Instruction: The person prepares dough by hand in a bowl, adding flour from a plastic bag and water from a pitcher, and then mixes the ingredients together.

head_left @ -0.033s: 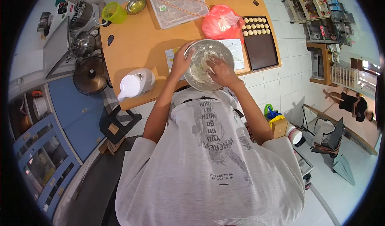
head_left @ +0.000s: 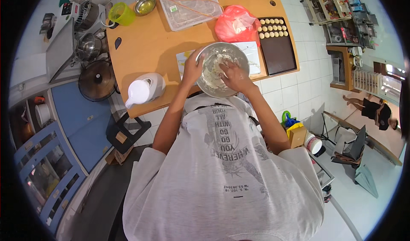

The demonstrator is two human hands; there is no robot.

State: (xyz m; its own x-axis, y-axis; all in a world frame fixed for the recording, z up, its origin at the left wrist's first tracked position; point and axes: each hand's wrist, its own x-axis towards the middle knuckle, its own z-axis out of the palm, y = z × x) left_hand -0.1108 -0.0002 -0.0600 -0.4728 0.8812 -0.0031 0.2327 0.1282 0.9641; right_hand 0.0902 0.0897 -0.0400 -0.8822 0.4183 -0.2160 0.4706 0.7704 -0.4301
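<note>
A round metal mixing bowl [head_left: 240,58] sits at the table's near edge, close against my shirt and tilted toward me. Pale, sticky dough [head_left: 213,73] lies in it and smears its inner wall. My left hand [head_left: 194,66] is closed round the bowl's left rim, thumb on the inside. Inside the bowl, my right hand [head_left: 236,78] has its curled fingers pressed into the dough, so the fingertips are partly hidden. Printed sheets [head_left: 253,55] stick out from under the bowl on both sides.
On the wooden table [head_left: 147,53] stand a white pitcher [head_left: 139,91], a yellow-green cup [head_left: 121,14], a small bowl of yellow liquid [head_left: 145,4], a clear plastic box [head_left: 188,12] and a red plastic bag [head_left: 235,25]. At right, a dark baking tray [head_left: 277,55] carries rows of dough balls [head_left: 273,28].
My left hand has shifted slightly down along the bowl's rim. The fingers of my right hand have moved a little in the dough.
</note>
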